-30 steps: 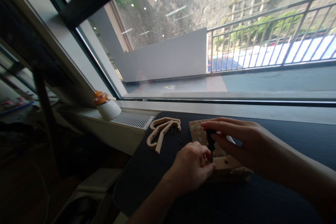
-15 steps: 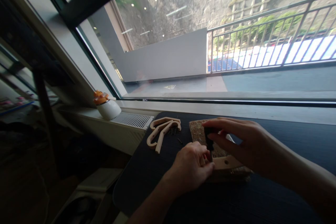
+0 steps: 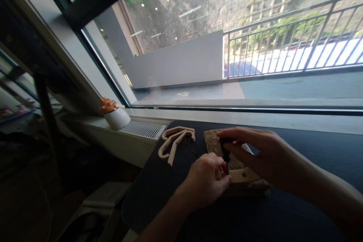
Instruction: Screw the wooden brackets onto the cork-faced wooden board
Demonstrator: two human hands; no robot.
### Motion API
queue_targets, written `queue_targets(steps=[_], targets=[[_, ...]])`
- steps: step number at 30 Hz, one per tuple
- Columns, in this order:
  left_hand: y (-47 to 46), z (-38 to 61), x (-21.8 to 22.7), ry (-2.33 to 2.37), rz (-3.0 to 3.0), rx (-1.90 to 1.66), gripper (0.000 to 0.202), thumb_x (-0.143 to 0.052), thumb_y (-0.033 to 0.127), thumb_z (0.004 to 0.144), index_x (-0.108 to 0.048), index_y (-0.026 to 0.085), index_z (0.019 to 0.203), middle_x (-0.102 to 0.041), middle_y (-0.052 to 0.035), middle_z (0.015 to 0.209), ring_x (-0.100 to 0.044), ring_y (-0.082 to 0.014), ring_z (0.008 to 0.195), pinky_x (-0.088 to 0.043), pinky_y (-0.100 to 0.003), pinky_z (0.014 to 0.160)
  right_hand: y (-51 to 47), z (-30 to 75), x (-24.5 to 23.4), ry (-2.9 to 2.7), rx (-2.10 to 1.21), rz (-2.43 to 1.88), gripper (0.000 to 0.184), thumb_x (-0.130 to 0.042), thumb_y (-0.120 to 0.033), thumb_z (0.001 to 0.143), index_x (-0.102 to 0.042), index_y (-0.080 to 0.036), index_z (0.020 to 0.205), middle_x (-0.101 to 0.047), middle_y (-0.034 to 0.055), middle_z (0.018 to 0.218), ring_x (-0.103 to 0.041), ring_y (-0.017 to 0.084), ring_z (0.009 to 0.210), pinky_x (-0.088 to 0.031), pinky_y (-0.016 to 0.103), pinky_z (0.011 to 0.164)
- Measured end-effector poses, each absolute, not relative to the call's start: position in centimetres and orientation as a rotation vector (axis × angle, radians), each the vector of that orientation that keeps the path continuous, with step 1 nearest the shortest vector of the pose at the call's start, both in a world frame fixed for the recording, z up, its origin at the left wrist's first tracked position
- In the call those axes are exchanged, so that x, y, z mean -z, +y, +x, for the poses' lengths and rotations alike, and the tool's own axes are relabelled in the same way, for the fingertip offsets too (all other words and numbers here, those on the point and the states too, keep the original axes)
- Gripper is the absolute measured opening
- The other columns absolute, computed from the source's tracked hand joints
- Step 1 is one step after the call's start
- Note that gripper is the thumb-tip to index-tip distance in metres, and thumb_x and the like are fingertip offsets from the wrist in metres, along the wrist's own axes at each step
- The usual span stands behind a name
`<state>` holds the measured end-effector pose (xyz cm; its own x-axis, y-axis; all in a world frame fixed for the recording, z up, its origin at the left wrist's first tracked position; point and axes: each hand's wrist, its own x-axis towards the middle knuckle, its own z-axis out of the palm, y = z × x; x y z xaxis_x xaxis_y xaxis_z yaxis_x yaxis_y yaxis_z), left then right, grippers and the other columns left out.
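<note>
My right hand (image 3: 256,155) grips the black handle of a small screwdriver (image 3: 226,153) held upright, its tip down on a pale wooden piece (image 3: 244,176). That piece lies on a brown particle board (image 3: 215,141) on the dark table (image 3: 255,219). My left hand (image 3: 205,181) is curled, with its fingertips pinched at the screwdriver's tip by the wooden piece's left end; what it pinches is hidden.
Two curved wooden hooks (image 3: 172,141) and a few dark screws (image 3: 188,142) lie at the table's far left. A white pot with an orange top (image 3: 115,114) stands on the sill beside a vent grille (image 3: 141,129). A large window (image 3: 227,45) runs behind.
My right hand's fingers have shifted slightly round the screwdriver handle. The left hand and the wooden piece have stayed put.
</note>
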<state>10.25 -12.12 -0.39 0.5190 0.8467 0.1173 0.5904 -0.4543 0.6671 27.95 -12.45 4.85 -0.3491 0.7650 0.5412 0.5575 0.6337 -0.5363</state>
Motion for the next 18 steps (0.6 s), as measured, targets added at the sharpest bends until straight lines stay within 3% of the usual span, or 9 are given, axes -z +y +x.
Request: queue_targets(steps=[5, 12, 18], targets=[[-12.1, 10.2, 0.7, 1.172, 2.198, -0.6, 0.006, -0.06, 0.024, 0.075, -0.058, 0.019, 0.075, -0.056, 0.0006, 0.079, -0.052, -0.0147, 0.076, -0.04, -0.025, 0.068, -12.3, 27.9, -5.0, -2.044, -0.3, -1.041, 0.022, -0.06, -0.028, 0.085, -0.068, -0.023, 0.105, -0.073, 0.0019, 0.09, -0.066, 0.014, 0.071, -0.053, 0.023, 0.064], [-12.1, 10.2, 0.3, 1.166, 2.195, -0.562, 0.007, -0.06, 0.023, 0.074, -0.062, 0.018, 0.079, -0.057, -0.0008, 0.08, -0.053, -0.0154, 0.077, -0.04, -0.025, 0.067, -12.6, 28.0, -4.9, -2.06, -0.308, -0.991, 0.025, -0.053, -0.021, 0.087, -0.067, -0.022, 0.107, -0.073, 0.0035, 0.101, -0.068, 0.016, 0.087, -0.054, 0.024, 0.075], [-12.1, 9.7, -0.3, 1.127, 2.158, -0.48, 0.021, -0.07, 0.029, 0.068, -0.063, 0.019, 0.085, -0.058, -0.0004, 0.085, -0.053, -0.017, 0.082, -0.041, -0.024, 0.068, -12.4, 28.1, -4.7, -2.016, -0.398, -1.077, 0.025, -0.058, -0.028, 0.086, -0.067, -0.023, 0.108, -0.074, 0.0035, 0.093, -0.069, 0.016, 0.074, -0.054, 0.02, 0.055]])
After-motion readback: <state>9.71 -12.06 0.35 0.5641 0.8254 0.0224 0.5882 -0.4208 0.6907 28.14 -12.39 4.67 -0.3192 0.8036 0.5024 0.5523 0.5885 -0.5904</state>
